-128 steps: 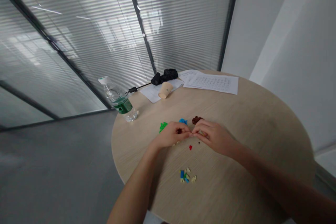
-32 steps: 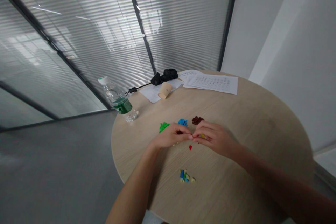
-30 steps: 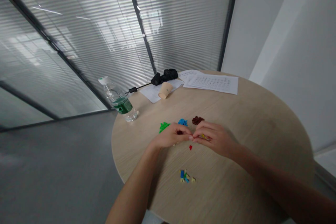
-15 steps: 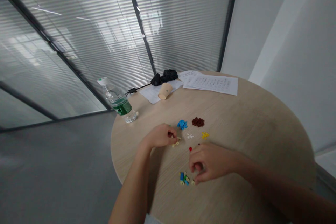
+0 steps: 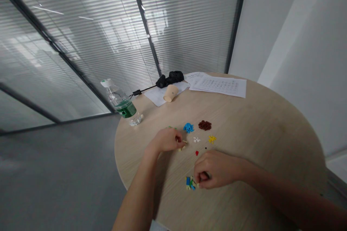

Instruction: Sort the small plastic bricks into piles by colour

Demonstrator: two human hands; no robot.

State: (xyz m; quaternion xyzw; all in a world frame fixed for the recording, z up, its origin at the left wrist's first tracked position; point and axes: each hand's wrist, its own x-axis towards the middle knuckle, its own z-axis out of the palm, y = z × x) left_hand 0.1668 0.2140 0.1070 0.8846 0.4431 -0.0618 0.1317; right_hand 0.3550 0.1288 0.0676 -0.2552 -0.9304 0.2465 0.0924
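My left hand [image 5: 168, 139] reaches over a small pile of beige toy bricks [image 5: 181, 148], its fingers curled in a pinch; what they hold, if anything, is hidden. My right hand [image 5: 210, 170] rests low over the tabletop, thumb and forefinger closed at a beige toy brick [image 5: 198, 185]. Just left of those fingertips lies a mixed cluster of blue, green and beige bricks [image 5: 188, 181]. Beyond the hands are piles of blue bricks [image 5: 188, 127], brown bricks [image 5: 205, 125], white bricks [image 5: 196, 139] and yellow bricks [image 5: 211, 139]. A red piece [image 5: 197, 153] sits between the hands.
The round wooden table [image 5: 260, 122] carries a water bottle [image 5: 123, 104] at its left edge. Farther back, a paper cup [image 5: 170, 93] lies on its side by a black bundle [image 5: 175, 77] with a cable. Printed sheets [image 5: 219, 86] lie at the far edge, before a blind-covered glass wall.
My right hand has shifted slightly left towards the mixed cluster, and its thumb and forefinger have closed at the beige brick. My left hand stays over the beige pile, moving only slightly.
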